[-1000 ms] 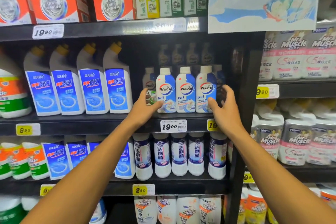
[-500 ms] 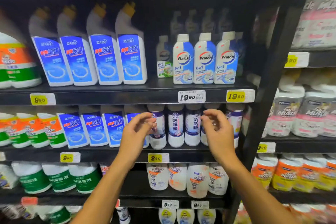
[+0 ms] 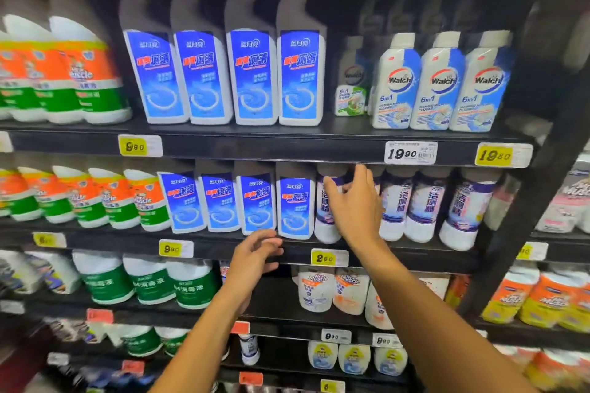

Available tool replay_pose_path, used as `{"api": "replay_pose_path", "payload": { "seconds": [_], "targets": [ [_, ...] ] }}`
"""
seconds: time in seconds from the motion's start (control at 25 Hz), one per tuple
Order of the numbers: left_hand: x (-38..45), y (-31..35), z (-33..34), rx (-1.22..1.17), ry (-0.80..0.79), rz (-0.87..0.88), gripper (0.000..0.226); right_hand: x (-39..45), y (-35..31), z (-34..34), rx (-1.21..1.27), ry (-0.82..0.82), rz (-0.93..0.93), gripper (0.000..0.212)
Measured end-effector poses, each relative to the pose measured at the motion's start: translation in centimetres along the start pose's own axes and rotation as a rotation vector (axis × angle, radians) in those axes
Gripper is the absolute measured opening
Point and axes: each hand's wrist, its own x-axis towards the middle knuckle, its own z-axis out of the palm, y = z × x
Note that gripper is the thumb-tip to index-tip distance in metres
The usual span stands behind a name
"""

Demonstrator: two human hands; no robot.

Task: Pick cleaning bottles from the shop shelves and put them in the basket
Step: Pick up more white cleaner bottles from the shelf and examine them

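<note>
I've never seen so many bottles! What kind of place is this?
Most likely a shop's cleaning aisle. Rows of the same blue-label bottles and Walch bottles fill black shelves, and price tags are stuck along the edges.

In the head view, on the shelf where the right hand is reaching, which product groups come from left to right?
Orange-and-green bottles → blue-label bottles → right hand on the first white-and-purple bottle → remaining white-and-purple bottles.
</note>
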Motion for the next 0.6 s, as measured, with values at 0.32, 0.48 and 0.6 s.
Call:
{"api": "replay_pose_path", "payload": {
  "seconds": [0.32, 0.48, 0.6],
  "targets": [
    [1.5, 0.8, -1.0, 0.054, -0.135, 0.012, 0.017, 1.6, -0.5, 2.1, -0.197, 0.071, 0.053, 0.045],
    [2.5, 1.1, -0.6, 0.052, -0.171, 0.028, 0.016, 1.8, 0.1, 1.7, -0.194, 0.089, -0.006, 0.044],
    [2.9, 1.5, 0.4, 0.046, -0.203, 0.037, 0.014, 1.7, 0.4, 1.1, -0.159, 0.073, -0.062, 0.042]
  ]
}}
